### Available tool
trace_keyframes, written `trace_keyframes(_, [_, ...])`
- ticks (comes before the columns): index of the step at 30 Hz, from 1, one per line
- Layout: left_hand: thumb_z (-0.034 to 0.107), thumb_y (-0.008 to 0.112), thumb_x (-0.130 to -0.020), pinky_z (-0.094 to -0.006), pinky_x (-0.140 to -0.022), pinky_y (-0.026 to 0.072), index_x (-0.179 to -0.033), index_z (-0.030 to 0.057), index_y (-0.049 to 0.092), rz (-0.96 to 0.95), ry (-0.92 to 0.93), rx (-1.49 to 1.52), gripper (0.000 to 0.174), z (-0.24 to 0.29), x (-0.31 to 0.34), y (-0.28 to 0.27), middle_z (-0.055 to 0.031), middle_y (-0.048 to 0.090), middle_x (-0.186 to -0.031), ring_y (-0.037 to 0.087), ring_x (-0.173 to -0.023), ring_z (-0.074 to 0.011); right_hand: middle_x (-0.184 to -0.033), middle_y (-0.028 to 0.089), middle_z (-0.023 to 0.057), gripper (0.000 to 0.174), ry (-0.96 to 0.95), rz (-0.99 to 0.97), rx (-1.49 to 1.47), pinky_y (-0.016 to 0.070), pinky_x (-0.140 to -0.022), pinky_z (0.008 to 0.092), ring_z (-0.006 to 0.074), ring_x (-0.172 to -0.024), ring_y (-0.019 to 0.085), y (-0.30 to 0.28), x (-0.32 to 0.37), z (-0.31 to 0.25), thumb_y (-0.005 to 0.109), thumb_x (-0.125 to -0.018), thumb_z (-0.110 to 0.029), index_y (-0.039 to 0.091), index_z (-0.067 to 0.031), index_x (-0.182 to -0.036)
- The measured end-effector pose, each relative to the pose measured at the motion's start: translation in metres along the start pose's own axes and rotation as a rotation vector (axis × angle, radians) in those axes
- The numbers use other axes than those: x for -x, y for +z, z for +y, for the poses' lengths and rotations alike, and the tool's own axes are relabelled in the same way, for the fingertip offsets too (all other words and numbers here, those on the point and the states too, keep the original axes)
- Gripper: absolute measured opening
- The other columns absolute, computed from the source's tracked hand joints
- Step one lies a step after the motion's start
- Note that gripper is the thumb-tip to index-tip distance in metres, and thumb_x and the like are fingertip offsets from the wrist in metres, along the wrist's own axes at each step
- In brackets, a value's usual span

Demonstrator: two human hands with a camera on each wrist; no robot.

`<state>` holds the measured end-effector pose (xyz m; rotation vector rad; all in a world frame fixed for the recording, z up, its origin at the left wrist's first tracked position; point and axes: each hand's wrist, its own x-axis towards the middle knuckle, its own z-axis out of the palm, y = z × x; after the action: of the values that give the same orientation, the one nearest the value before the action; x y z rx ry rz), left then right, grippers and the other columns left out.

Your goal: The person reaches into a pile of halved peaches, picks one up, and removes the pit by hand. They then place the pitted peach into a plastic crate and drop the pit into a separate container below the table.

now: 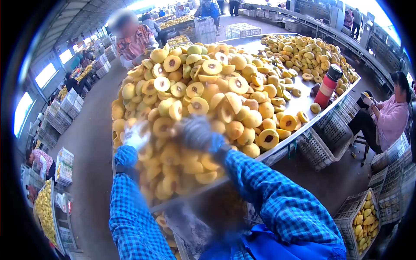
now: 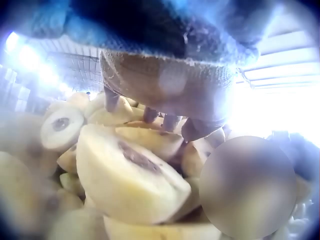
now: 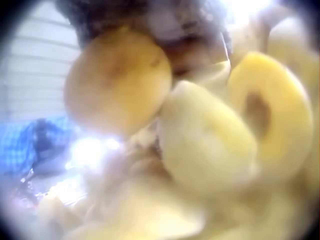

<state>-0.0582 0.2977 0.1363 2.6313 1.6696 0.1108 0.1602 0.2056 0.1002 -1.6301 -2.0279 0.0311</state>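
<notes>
A large heap of halved yellow peaches point(image 1: 198, 105), many with pit hollows showing, lies on a metal-edged table. My left hand point(image 1: 136, 136), in a pale glove with bare fingertips, is at the heap's left side. In the left wrist view its fingers point(image 2: 192, 129) point down, spread, among peach halves; one large cut half point(image 2: 127, 175) lies in front of them. My right hand point(image 1: 195, 132), in a grey glove, is blurred over the heap's middle. In the right wrist view a rounded peach point(image 3: 117, 82) overlaps the dark glove, and its fingers are mostly hidden.
A red flask point(image 1: 327, 86) stands on the table's right side near a second peach heap point(image 1: 303, 54). Plastic crates point(image 1: 318, 149) stand beside the table. One person point(image 1: 392, 115) sits at the right; another point(image 1: 136, 41) is across the heap.
</notes>
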Motion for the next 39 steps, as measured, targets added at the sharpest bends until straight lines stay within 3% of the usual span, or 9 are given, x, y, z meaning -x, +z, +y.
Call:
trace_keyframes(9, [0.023, 0.056, -0.084, -0.0469, -0.102, 0.0334, -0.121, 0.0054, 0.054, 0.821, 0.185, 0.093, 0.041, 0.069, 0.085, 0.042, -0.0172, 0.052, -0.126, 0.047, -0.116, -0.0382, -0.079, 0.065, 0.0122, 0.021, -0.007, 0.18, -0.299, 0.0495, -0.07, 0.0368, 0.03, -0.079, 0.061, -0.041, 0.032, 0.026, 0.058, -0.077, -0.032, 0.064, -0.0123, -0.081])
trace_keyframes(18, [0.034, 0.064, -0.072, -0.0544, -0.104, 0.0273, -0.13, 0.0047, 0.044, 0.552, 0.389, 0.01, 0.068, 0.135, 0.154, 0.135, -0.0192, 0.043, -0.132, 0.04, -0.121, -0.0406, -0.106, 0.062, 0.0123, 0.032, 0.367, 0.459, -0.133, 0.0464, -0.085, 0.0411, 0.0303, -0.101, 0.057, -0.033, 0.074, 0.272, 0.057, -0.085, -0.035, 0.06, -0.0159, -0.111])
trace_keyframes(23, [0.03, 0.067, -0.071, -0.0498, -0.103, 0.0322, -0.132, 0.0085, 0.045, 0.441, 0.369, 0.139, 0.069, 0.131, 0.157, 0.127, -0.0192, 0.039, -0.136, 0.038, -0.122, -0.042, -0.088, 0.064, 0.0106, 0.028, -0.301, 0.537, 0.097, 0.0491, -0.077, 0.0394, 0.0302, -0.079, 0.062, -0.045, 0.052, 0.237, 0.06, -0.085, -0.036, 0.061, -0.0121, -0.101])
trace_keyframes(25, [0.027, 0.063, -0.077, -0.0476, -0.103, 0.0337, -0.13, 0.0076, 0.046, 0.441, 0.369, 0.191, 0.059, 0.131, 0.164, 0.113, -0.0196, 0.043, -0.133, 0.041, -0.122, -0.0392, -0.089, 0.063, 0.0073, 0.034, -0.019, 0.46, -0.564, 0.0487, -0.076, 0.0371, 0.0254, -0.084, 0.061, -0.027, 0.036, 0.27, 0.063, -0.083, -0.038, 0.061, -0.0113, -0.104])
trace_keyframes(28, [0.018, 0.058, -0.085, -0.0405, -0.1, 0.0381, -0.118, 0.0043, 0.056, 0.634, 0.274, 0.316, 0.036, 0.127, 0.18, 0.097, -0.0166, 0.055, -0.122, 0.051, -0.115, -0.0314, -0.1, 0.064, 0.012, 0.043, 0.059, 0.499, -0.303, 0.0498, -0.078, 0.0316, 0.0199, -0.087, 0.062, -0.048, 0.051, 0.23, 0.073, -0.077, -0.02, 0.059, -0.0114, -0.116])
trace_keyframes(29, [0.013, 0.058, -0.086, -0.0352, -0.095, 0.0428, -0.112, 0.0016, 0.059, 0.711, 0.178, 0.458, 0.029, 0.132, 0.189, 0.101, -0.0155, 0.059, -0.116, 0.055, -0.109, -0.0284, -0.102, 0.063, 0.0153, 0.05, 0.501, 0.428, -0.529, 0.0505, -0.081, 0.0326, 0.0225, -0.09, 0.062, -0.066, 0.058, 0.182, 0.074, -0.076, -0.021, 0.055, -0.0121, -0.122])
trace_keyframes(33, [0.008, 0.054, -0.089, -0.0309, -0.087, 0.047, -0.106, -0.001, 0.061, 0.585, -0.075, 0.722, 0.021, 0.14, 0.217, 0.121, -0.0133, 0.065, -0.1, 0.062, -0.095, -0.0226, -0.1, 0.065, 0.0118, 0.048, 0.495, -0.011, -0.503, 0.0506, -0.074, 0.0236, 0.0186, -0.087, 0.062, -0.07, 0.047, 0.226, 0.073, -0.078, -0.022, 0.057, -0.0109, -0.122])
trace_keyframes(36, [0.006, 0.051, -0.09, -0.0272, -0.082, 0.0477, -0.105, -0.0003, 0.062, 0.513, -0.076, 0.811, 0.02, 0.15, 0.229, 0.142, -0.0093, 0.065, -0.096, 0.062, -0.088, -0.0165, -0.091, 0.064, 0.0119, 0.029, -0.158, 0.355, -0.149, 0.0499, -0.066, 0.0298, 0.0204, -0.073, 0.062, -0.039, 0.049, 0.273, 0.069, -0.08, -0.03, 0.067, -0.0079, -0.098])
trace_keyframes(39, [0.007, 0.05, -0.091, -0.0231, -0.075, 0.0472, -0.105, -0.0004, 0.062, 0.379, -0.117, 1.043, 0.02, 0.169, 0.226, 0.138, -0.0049, 0.064, -0.089, 0.06, -0.08, -0.0098, -0.082, 0.067, 0.0043, 0.037, 0.331, 0.291, -0.776, 0.0479, -0.053, 0.0234, 0.0116, -0.063, 0.061, -0.047, 0.075, 0.239, 0.074, -0.077, -0.026, 0.064, -0.0016, -0.102])
